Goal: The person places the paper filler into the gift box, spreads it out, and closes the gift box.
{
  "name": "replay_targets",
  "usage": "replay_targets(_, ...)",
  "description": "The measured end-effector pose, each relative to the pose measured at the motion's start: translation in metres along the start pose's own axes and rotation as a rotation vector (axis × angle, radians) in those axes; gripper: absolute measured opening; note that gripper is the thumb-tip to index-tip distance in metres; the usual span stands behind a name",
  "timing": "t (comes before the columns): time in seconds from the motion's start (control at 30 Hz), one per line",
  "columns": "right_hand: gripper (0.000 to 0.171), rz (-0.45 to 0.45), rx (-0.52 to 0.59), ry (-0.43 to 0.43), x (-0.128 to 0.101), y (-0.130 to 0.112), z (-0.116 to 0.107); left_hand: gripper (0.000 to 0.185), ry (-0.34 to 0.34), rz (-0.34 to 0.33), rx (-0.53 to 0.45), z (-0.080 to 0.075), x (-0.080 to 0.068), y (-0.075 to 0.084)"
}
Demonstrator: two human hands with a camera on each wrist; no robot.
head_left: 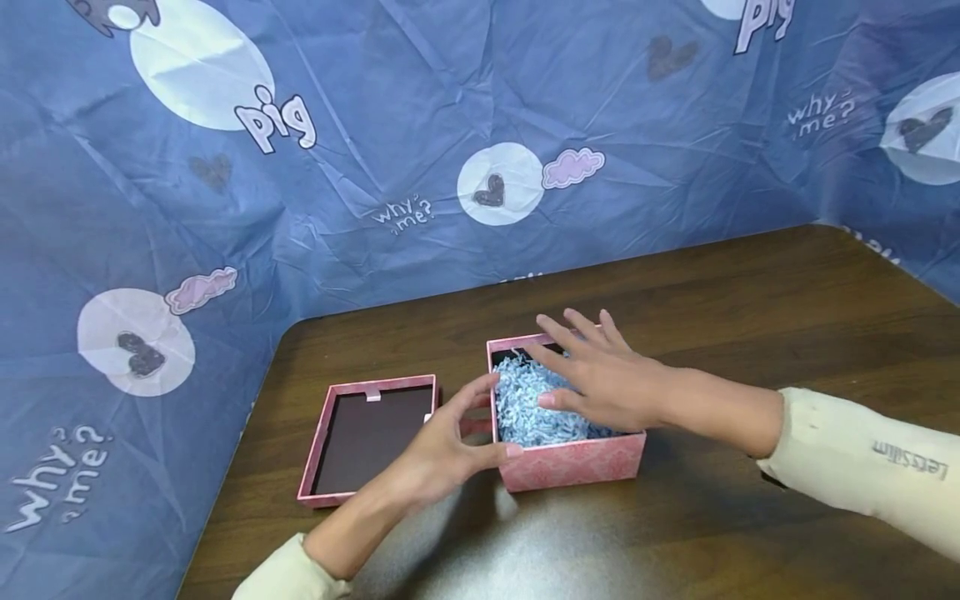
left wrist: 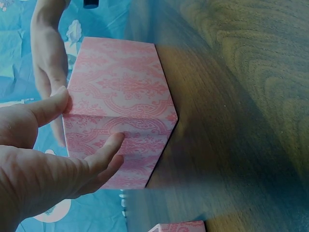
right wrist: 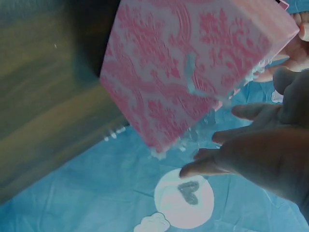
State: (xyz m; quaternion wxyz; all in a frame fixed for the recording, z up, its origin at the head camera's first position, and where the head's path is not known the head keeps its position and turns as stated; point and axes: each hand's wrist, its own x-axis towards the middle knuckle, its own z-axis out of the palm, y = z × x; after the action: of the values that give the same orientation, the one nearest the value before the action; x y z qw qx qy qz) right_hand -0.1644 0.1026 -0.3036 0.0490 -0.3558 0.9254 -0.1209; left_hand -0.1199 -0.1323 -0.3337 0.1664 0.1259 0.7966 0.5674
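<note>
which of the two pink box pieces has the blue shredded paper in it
The deeper pink box on the right, under both hands; the shallow pink lid left of it shows only a bare dark inside.

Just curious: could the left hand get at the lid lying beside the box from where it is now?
Probably yes. The left hand grips the pink box at its corner, and the lid lies open just beside it on the table, with nothing between them.

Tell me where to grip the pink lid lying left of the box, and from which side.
Probably pinch the pink lid by its near-right rim, coming from above beside the left hand. It lies inside-up, its thin upright walls exposed, and the box crowds its right side.
</note>
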Motion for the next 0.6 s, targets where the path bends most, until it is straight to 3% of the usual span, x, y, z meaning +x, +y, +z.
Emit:
replay_targets(0.27,0.070,0.006,0.124,-0.166,-0.007,-0.005,0.007,0.077,0.019,0.006,0.001,0.000,0.000,0.001)
replay_targets(0.6,0.075,0.059,0.296,-0.311,0.017,-0.005,0.024,0.076,0.009,-0.008,0.007,0.000,-0.001,0.000)
